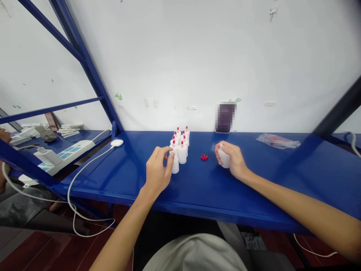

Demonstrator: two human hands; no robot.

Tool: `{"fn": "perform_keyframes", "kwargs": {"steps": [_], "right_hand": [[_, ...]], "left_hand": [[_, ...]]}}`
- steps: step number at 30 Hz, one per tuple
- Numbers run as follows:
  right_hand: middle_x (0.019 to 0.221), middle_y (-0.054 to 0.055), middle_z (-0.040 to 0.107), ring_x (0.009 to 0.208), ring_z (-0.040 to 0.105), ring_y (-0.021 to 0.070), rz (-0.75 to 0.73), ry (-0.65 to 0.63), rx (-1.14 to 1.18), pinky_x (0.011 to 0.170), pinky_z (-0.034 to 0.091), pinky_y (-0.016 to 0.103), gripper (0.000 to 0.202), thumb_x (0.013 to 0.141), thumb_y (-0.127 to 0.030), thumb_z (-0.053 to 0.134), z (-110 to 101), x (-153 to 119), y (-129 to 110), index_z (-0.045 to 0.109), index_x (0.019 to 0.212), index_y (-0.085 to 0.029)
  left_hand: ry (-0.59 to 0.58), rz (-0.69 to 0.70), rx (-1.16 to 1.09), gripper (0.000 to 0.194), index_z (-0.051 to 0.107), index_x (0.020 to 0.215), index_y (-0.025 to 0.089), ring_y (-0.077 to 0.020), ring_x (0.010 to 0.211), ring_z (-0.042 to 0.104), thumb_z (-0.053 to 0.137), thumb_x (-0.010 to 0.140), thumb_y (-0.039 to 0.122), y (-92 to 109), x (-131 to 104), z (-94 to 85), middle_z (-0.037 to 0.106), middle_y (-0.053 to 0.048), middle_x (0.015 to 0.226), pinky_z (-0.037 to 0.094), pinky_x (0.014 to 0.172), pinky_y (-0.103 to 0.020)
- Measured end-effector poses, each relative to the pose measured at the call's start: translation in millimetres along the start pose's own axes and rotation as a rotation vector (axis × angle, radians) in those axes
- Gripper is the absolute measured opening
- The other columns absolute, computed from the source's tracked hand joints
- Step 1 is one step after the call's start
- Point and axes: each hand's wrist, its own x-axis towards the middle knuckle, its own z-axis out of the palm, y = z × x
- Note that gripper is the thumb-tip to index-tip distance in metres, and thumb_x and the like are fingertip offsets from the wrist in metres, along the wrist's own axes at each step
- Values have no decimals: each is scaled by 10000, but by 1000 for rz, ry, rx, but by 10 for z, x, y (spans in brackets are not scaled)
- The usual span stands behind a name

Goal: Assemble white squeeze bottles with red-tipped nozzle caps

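Several white squeeze bottles (182,153) with red tips stand upright in two rows on the blue table (191,188). My left hand (158,167) is at the nearest bottle of the left row (175,165), thumb and forefinger pinched at its upper side. To the right, my right hand (231,156) is wrapped round another white bottle (225,159), which is upright at the table surface. Its top is partly hidden by the fingers and no red tip shows on it. A small cluster of red caps (204,157) lies between my hands.
A phone (225,117), blurred out, leans against the white wall behind. At the back right lies a clear plastic bag (278,141) with something red inside. A white adapter (116,143) with a cable is at the left edge, near a power strip (70,152) beyond the blue frame.
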Motion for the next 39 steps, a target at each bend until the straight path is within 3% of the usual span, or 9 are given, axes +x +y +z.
{"fn": "perform_keyframes", "kwargs": {"steps": [2, 4, 7, 11, 15, 19, 26, 34, 39], "right_hand": [[610, -17, 524, 462, 486, 122, 33, -20, -38, 456, 341, 267, 248, 875, -412, 525, -1, 21, 20, 575, 783, -186], [626, -18, 530, 478, 492, 125, 53, -50, -54, 467, 347, 267, 200, 858, -373, 529, -6, 41, 43, 575, 805, -186], [667, -11, 547, 519, 509, 135, 63, -67, -51, 503, 365, 271, 168, 829, -338, 511, -23, 65, 82, 578, 841, -184], [707, -7, 556, 581, 521, 152, 76, -66, -22, 543, 369, 275, 191, 784, -318, 504, -35, 87, 99, 584, 899, -188], [717, 5, 571, 614, 523, 164, 112, -89, 22, 563, 373, 279, 221, 733, -315, 505, -16, 97, 63, 588, 893, -188], [664, 13, 568, 626, 520, 171, 105, -144, -8, 585, 374, 286, 165, 738, -310, 502, 5, 90, 12, 580, 797, -177], [627, -15, 506, 593, 458, 149, 5, -287, -159, 598, 364, 291, 177, 848, -323, 451, 11, 30, -49, 524, 759, -189], [724, 0, 515, 647, 442, 141, -96, -425, -150, 621, 371, 290, 341, 946, -453, 446, 35, -42, -69, 580, 826, -164], [584, -21, 460, 534, 393, 115, -30, -448, -128, 517, 321, 267, 468, 967, -517, 437, 32, -33, -17, 569, 698, -157]], "left_hand": [[-65, 127, -110, 175, 610, 1025, 189, -141, 723, 573, 450, 989, 249, 136, -63, 58, 620, -28, 833, 460, 712, -268], [-306, 177, -138, 212, 597, 1116, 196, -162, 811, 636, 428, 993, 227, 290, -94, 172, 671, -49, 919, 491, 763, -281], [-635, 116, 42, 333, 513, 1298, 153, -223, 843, 678, 364, 1001, 183, 458, -25, 410, 682, -106, 982, 516, 743, -332], [-786, 58, 260, 334, 524, 1256, 100, -296, 853, 699, 372, 959, 101, 496, 211, 689, 665, -176, 1018, 523, 720, -387], [-804, 45, 301, 224, 572, 1100, 105, -304, 856, 703, 412, 943, 94, 457, 345, 809, 668, -182, 971, 518, 740, -386], [-766, 22, 293, 206, 546, 1082, 132, -254, 814, 693, 373, 971, 121, 445, 311, 784, 678, -146, 940, 499, 698, -331], [-349, 23, -262, 170, 468, 1119, 188, -144, 600, 597, 354, 1025, 272, 467, 197, 718, 629, -3, 745, 398, 557, -249], [-484, 123, -408, 176, 472, 1143, 197, -144, 647, 604, 359, 1011, 221, 505, 172, 697, 658, -13, 819, 426, 608, -258], [-601, 110, -408, 117, 459, 1069, 186, -147, 581, 573, 381, 1003, 243, 530, 160, 690, 624, 6, 731, 363, 548, -253]]}}
